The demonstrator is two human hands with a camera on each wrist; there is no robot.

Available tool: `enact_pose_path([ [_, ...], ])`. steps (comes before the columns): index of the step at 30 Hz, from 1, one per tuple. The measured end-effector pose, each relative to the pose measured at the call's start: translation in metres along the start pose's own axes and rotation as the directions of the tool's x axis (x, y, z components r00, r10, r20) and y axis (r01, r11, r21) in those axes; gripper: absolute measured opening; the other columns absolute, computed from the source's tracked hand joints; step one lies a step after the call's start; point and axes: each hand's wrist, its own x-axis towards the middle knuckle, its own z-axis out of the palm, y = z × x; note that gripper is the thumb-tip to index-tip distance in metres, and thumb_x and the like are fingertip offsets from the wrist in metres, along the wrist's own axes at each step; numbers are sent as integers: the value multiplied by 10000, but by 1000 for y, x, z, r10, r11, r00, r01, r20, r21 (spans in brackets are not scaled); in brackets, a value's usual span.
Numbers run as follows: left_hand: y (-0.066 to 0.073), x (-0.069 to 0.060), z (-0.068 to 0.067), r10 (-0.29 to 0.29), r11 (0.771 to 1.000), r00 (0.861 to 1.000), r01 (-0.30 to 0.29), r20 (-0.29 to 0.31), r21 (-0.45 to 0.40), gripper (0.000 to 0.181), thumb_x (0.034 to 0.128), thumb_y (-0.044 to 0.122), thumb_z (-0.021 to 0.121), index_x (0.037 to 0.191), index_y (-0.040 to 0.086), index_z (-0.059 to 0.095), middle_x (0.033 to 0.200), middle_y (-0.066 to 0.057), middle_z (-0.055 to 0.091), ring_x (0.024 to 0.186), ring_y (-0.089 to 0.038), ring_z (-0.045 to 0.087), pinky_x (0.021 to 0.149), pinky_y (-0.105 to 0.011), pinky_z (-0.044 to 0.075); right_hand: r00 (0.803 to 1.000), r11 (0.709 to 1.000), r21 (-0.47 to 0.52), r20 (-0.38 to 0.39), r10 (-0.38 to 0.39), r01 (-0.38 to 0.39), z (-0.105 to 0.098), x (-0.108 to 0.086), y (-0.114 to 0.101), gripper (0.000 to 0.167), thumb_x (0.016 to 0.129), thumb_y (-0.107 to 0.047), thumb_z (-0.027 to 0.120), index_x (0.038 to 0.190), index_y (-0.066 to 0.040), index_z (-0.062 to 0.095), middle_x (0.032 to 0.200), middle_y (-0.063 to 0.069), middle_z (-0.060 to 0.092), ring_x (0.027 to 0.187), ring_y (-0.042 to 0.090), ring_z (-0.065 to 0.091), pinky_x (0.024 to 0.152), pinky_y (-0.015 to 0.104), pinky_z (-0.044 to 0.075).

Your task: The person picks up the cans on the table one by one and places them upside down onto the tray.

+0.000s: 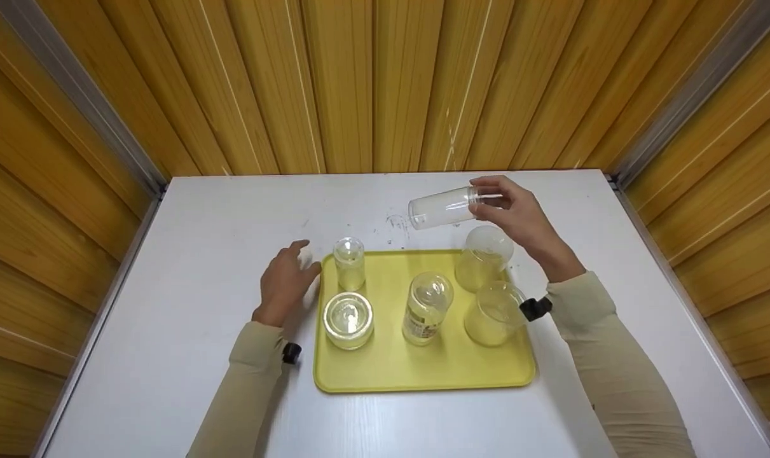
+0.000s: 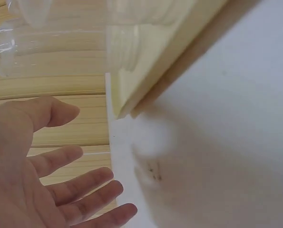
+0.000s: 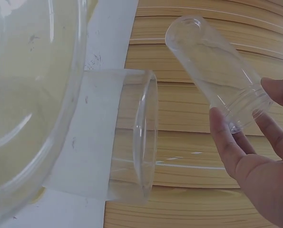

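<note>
My right hand [image 1: 515,213] grips a clear, empty-looking jar [image 1: 442,208] by its threaded mouth, above the far side of the yellow tray [image 1: 385,375]. The jar lies almost sideways in the air, its base toward the left; in the right wrist view the fingertips and thumb hold the threaded rim of the jar [image 3: 212,66]. Beside the tray's left edge is my left hand [image 1: 286,280], fingers spread and nothing in them. Closest to it stands a small clear jar [image 1: 350,267], mouth down on the tray; the left wrist view shows this jar [image 2: 55,50] apart from the hand.
Also on the tray are a wide squat jar [image 1: 348,321], a labelled jar [image 1: 426,312] and two large clear containers [image 1: 480,261] along the right side. A white table [image 1: 187,273] lies beneath, with dark marks near its far part. Yellow wood-look panels [image 1: 385,89] enclose it.
</note>
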Motion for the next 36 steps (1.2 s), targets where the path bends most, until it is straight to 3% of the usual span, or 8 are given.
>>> enact_pose_path([
  [6, 15, 2, -8, 19, 995, 998, -25, -63, -99, 605, 1005, 260, 705, 1540, 37, 532, 1418, -240, 624, 1267, -403, 619, 988, -550, 522, 1000, 998, 67, -7, 17, -16, 0, -5, 4, 534, 1003, -166, 758, 1476, -15, 561, 1397, 180, 587, 1178, 243, 660, 934, 294, 575],
  [14, 38, 1, -18, 119, 965, 974, -159, -191, -210, 581, 1010, 215, 709, 1527, 16, 533, 1402, -241, 628, 1252, -420, 631, 1034, -544, 501, 999, 987, 157, -15, 28, -26, 2, -11, 8, 545, 1006, -151, 756, 1484, 6, 547, 1391, 175, 565, 1187, 239, 663, 956, 337, 575],
  [21, 60, 0, -26, 162, 916, 953, -242, -256, -320, 542, 1015, 208, 702, 1511, 41, 559, 1410, -198, 628, 1251, -367, 623, 980, -528, 534, 1000, 981, 193, -12, 29, -26, 4, -14, 11, 550, 1016, -152, 741, 1495, 13, 526, 1399, 177, 547, 1233, 309, 631, 969, 379, 574],
  [28, 78, -4, -27, 241, 872, 920, -345, -309, -348, 524, 1012, 178, 709, 1494, 27, 570, 1413, -209, 624, 1245, -363, 630, 953, -533, 554, 999, 972, 235, -14, 29, -25, 6, -19, 12, 563, 1019, -127, 730, 1503, 45, 499, 1419, 219, 518, 1221, 281, 626, 968, 389, 575],
  [36, 96, -8, -20, 271, 819, 916, -381, -297, -429, 527, 1006, 175, 716, 1496, 49, 571, 1445, -176, 592, 1286, -353, 612, 976, -547, 552, 999, 953, 303, -14, 41, -35, 9, -23, 13, 497, 1011, -121, 744, 1461, -23, 558, 1389, 213, 534, 1230, 332, 623, 983, 417, 568],
])
